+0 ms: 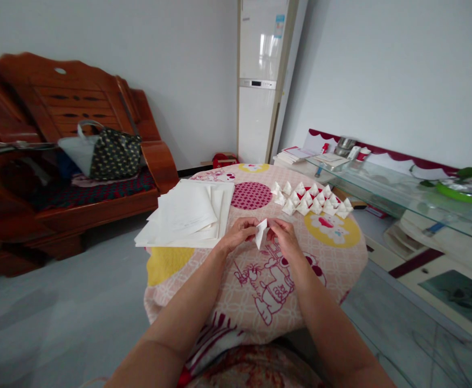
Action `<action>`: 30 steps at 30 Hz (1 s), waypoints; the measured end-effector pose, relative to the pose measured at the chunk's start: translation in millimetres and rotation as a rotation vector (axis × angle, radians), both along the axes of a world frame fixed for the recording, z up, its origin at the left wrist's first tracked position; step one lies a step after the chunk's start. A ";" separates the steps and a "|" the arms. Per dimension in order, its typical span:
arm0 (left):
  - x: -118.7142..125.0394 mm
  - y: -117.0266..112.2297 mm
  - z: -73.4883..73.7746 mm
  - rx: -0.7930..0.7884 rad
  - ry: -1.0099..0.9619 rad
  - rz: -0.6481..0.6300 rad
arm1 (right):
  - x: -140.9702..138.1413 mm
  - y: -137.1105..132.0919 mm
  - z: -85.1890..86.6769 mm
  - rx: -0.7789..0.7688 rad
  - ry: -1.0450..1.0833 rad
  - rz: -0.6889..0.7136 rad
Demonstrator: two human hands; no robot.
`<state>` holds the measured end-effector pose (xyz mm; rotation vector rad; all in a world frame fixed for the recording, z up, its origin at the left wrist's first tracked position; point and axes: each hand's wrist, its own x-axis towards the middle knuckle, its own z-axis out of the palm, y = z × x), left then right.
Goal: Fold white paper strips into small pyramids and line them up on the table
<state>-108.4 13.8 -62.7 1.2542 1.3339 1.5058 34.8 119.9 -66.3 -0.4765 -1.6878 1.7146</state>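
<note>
The fingertips of the left hand (239,233) and right hand (285,235) pinch and cover both sides of the small folded paper (261,233), so its folds cannot be made out. Both forearms run off the bottom edge and hide the near edge of the table (341,264). The wooden bench (37,108) is cut by the left edge, the air conditioner (260,81) by the top; its label (279,25) is too small to read

Bare hands (239,233) and forearms (187,312), reddish patterned garment (255,371).
</note>
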 end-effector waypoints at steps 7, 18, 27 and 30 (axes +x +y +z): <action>-0.2 -0.6 -1.1 -0.013 0.026 0.021 | 7.7 2.0 4.8 -0.056 0.011 0.089; 1.9 -3.4 4.5 0.043 -0.063 0.005 | 9.2 1.8 6.7 -0.196 0.030 0.231; 5.8 4.5 -2.1 0.098 0.037 0.111 | 5.0 1.0 2.3 -0.210 0.018 0.123; 5.6 4.3 -1.6 0.135 0.028 0.130 | 4.0 -0.2 3.2 -0.220 0.023 0.107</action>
